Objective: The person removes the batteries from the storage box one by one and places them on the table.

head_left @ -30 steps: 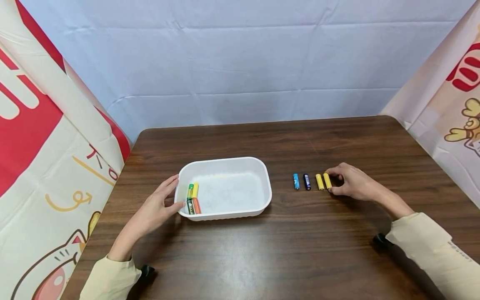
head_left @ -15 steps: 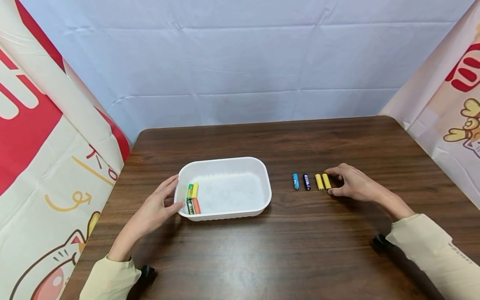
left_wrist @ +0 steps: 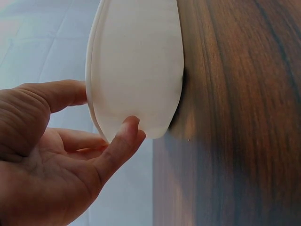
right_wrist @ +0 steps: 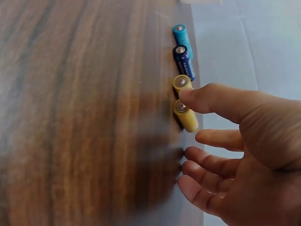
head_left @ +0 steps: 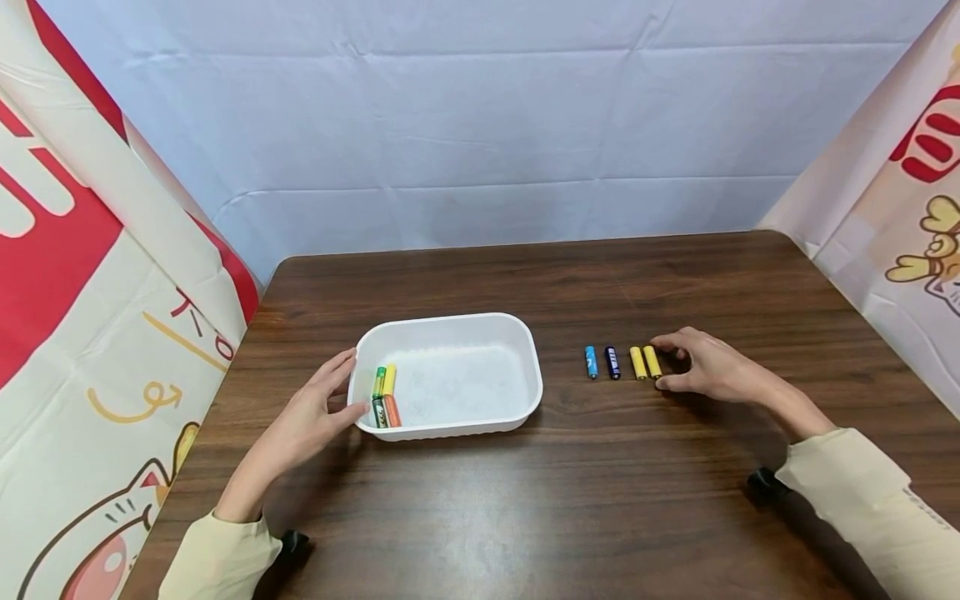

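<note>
A white plastic tray (head_left: 480,429) sits left of centre on the table. Several batteries lie in its left end: a green one (head_left: 379,382), a yellow one (head_left: 390,379), a dark green one (head_left: 381,412) and an orange one (head_left: 392,411). My left hand (head_left: 307,421) holds that end, thumb at the rim and fingers on the outer wall (left_wrist: 136,61). Right of the tray, a light blue battery (head_left: 592,362), a dark blue battery (head_left: 612,362) and two yellow batteries (head_left: 638,362) lie in a row. My right hand (head_left: 705,365) pinches the rightmost yellow battery (head_left: 652,362) at its ends.
The brown wooden table (head_left: 480,517) ends at a pale cloth backdrop (head_left: 480,150). Printed curtains (head_left: 67,350) hang at both sides. A black wrist strap piece (head_left: 294,543) shows under the left sleeve, and another (head_left: 765,483) under the right.
Hardly anything differs. The rightmost yellow battery appears to shift very slightly left, closer to its neighbour. The left hand and the tray stay in place.
</note>
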A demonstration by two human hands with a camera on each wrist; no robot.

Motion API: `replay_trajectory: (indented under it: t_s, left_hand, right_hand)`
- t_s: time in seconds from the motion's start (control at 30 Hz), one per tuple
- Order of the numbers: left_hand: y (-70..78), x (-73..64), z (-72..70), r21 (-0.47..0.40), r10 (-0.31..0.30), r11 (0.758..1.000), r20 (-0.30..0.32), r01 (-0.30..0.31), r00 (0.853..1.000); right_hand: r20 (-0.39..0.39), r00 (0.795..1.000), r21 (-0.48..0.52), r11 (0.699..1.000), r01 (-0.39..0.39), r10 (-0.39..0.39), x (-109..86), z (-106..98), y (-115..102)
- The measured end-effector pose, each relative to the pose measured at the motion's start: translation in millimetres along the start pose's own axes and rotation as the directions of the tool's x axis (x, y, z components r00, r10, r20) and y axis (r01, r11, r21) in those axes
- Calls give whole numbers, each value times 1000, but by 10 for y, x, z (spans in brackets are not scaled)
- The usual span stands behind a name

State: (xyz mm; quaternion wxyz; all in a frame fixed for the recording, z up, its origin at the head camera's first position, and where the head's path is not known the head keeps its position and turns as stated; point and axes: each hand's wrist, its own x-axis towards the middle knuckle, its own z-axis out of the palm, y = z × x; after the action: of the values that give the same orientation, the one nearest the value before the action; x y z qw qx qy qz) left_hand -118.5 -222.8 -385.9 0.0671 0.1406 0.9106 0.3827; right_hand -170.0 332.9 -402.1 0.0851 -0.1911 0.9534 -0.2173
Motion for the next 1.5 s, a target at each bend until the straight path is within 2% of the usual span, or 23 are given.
replay_trajectory:
  t_s: [0.1,0.2,0.43,0.67,0.83,1.07,1.17,1.33,1.5]
  left_hand:
    - [-1,2,-5,1,-3,1000,0,3,1000]
    - [3,5,-10,0,-9,1000,0,9,1000]
    - [-3,2,-5,7,-7,1000,-1,7,1000]
    - [-13,-5,1,6,2,1000,-7,-2,1000]
    - [-16,0,1,8,10,1000,-8,-10,1000]
    - [-28,4,1,-1,17,1000,-11,-17,1000]
    - [-27,6,4,-7,22,1000,-9,-22,1000]
    - [-28,4,5,-7,13,1000,-13,-13,1000]
    - [-25,-3,5,-11,8,1000,-10,-9,1000]
  right_hand:
    - [-12,1000,11,1000,1,-1,-2,-35,-59]
    - [-56,998,17,999,33,-32,32,-79,-185]
    - [-124,985,44,991,130,-123,223,-158,-676]
    - [-164,950,60,959,277,-264,498,-135,-1170]
    - [-148,925,89,927,365,-350,694,-68,-1485]
    - [-95,870,103,864,493,-485,949,131,-1853]
    - [-37,867,135,858,496,-496,1045,250,-1989]
    - [65,871,166,866,472,-487,1187,467,-2208]
    - [111,856,217,853,475,-505,1332,702,-2396]
